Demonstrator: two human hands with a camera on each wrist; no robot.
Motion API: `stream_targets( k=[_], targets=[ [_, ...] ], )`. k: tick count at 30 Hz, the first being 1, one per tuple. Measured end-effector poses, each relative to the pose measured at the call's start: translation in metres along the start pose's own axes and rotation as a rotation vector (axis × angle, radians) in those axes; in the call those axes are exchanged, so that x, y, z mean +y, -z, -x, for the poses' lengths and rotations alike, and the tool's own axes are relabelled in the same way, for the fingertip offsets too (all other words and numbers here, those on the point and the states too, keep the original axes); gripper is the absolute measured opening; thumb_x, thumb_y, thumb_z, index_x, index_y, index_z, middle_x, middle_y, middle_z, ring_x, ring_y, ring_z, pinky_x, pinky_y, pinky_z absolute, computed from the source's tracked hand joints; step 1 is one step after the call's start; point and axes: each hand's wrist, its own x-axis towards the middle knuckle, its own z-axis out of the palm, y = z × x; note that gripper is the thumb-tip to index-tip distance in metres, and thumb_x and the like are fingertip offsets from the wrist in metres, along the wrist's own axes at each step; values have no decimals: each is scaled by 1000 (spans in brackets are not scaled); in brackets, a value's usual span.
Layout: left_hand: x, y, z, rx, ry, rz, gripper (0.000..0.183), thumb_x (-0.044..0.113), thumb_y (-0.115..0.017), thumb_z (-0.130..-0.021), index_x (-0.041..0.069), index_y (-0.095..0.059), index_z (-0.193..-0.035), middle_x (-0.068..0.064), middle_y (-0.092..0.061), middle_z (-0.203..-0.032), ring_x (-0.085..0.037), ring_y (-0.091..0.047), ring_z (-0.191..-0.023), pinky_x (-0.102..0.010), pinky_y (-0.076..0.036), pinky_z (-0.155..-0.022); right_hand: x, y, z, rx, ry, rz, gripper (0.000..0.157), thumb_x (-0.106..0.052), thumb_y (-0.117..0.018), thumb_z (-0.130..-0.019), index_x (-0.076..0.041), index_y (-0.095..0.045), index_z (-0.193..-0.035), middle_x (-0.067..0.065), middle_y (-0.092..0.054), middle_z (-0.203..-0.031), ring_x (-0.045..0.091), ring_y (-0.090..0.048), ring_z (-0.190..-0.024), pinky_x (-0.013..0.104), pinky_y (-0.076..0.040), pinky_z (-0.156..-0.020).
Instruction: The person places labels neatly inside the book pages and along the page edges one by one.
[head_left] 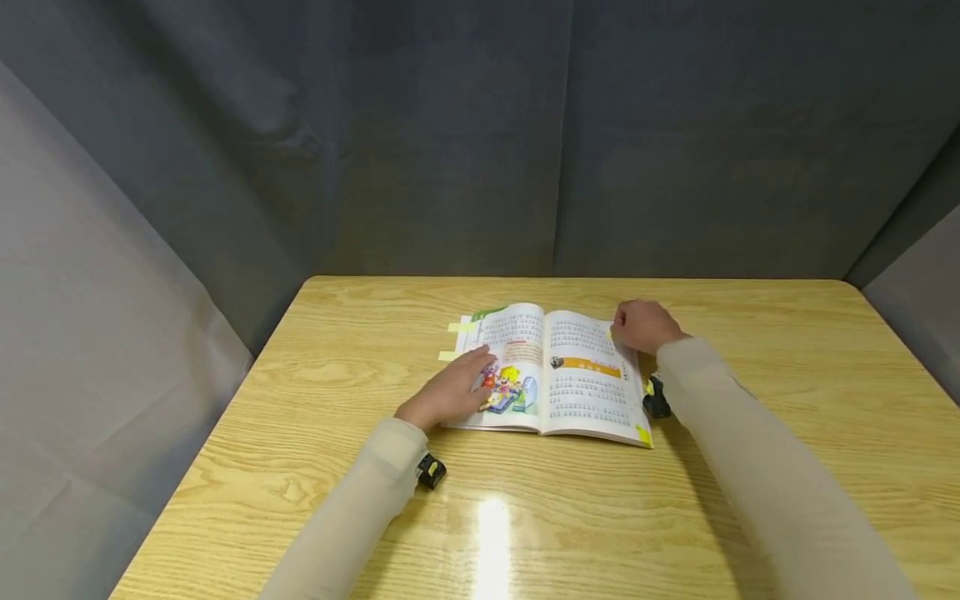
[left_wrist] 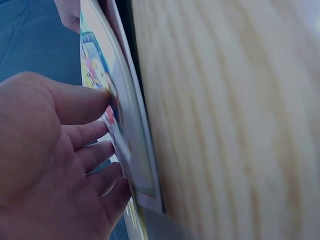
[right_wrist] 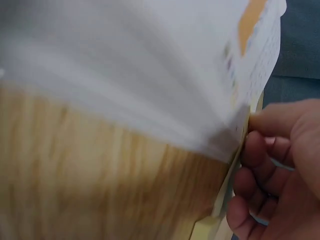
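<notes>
An open book (head_left: 585, 400) with printed text and coloured pictures lies on the wooden table. My left hand (head_left: 450, 390) rests on its left page, over the edge of a cartoon picture (head_left: 510, 385). In the left wrist view, the thumb and fairly straight fingers of that hand (left_wrist: 55, 155) touch the page surface. At the right page's upper outer edge is my right hand (head_left: 647, 325). The right wrist view has its thumb and curled index finger (right_wrist: 255, 145) pinching the edge of a page (right_wrist: 200, 65), where a bit of yellow shows.
Yellow sticky tabs (head_left: 450, 356) jut from the book's left side, and another yellow tab (head_left: 643, 435) marks its lower right corner. Wooden tabletop (head_left: 337, 358) surrounds the book. Behind the table hangs a dark grey curtain (head_left: 450, 167). Small black devices (head_left: 431, 472) sit at both wrists.
</notes>
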Motion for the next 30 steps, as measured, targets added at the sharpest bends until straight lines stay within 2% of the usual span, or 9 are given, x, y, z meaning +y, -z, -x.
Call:
stream_targets(
  k=[6, 13, 16, 19, 24, 30],
  targets=[
    [-2, 3, 3, -17, 21, -20, 60, 24, -50, -102, 12, -30, -157, -3, -19, -168, -23, -17, -156, -40, -19, -128, 7, -4, -4, -65, 2, -55, 28, -28, -53, -92, -12, -52, -68, -2, -40, -56, 15, -40, -53, 27, -35, -51],
    [-3, 2, 1, -27, 11, -11, 59, 24, -48, -103, 11, -29, -157, -5, -18, -168, -25, -17, -156, -41, -19, -128, 8, -3, -8, -54, -15, -36, 31, -18, -48, -89, -17, -44, -58, -4, -33, -50, 13, -31, -47, 27, -30, -47],
    [-3, 2, -2, -31, 12, -9, 58, 24, -48, -103, 11, -30, -157, -5, -18, -168, -24, -17, -156, -41, -19, -128, 12, -1, -8, -53, 14, -20, 29, -20, -49, -92, -14, -50, -63, -2, -39, -53, 14, -37, -49, 28, -32, -50],
    [-4, 2, -4, -45, 8, -19, 58, 24, -47, -103, 11, -29, -157, -5, -18, -168, -23, -17, -156, -41, -19, -128, 17, 4, -7, -44, 44, -3, 24, -23, -51, -95, -11, -58, -76, 1, -50, -63, 17, -46, -58, 29, -36, -57],
    [-4, 5, -8, -47, -6, -20, 59, 24, -47, -103, 9, -28, -157, -6, -17, -168, -23, -16, -157, -41, -18, -129, 21, 24, -1, -1, 91, 8, 22, -23, -52, -97, -5, -63, -90, 8, -60, -80, 21, -51, -71, 34, -40, -66],
    [-3, 6, -7, -42, 8, -9, 59, 23, -47, -103, 8, -28, -157, -7, -17, -168, -24, -15, -157, -41, -18, -129, 33, 37, 18, -43, 140, 40, 22, -22, -52, -97, -5, -64, -92, 6, -61, -77, 19, -49, -66, 32, -39, -61]
  ],
)
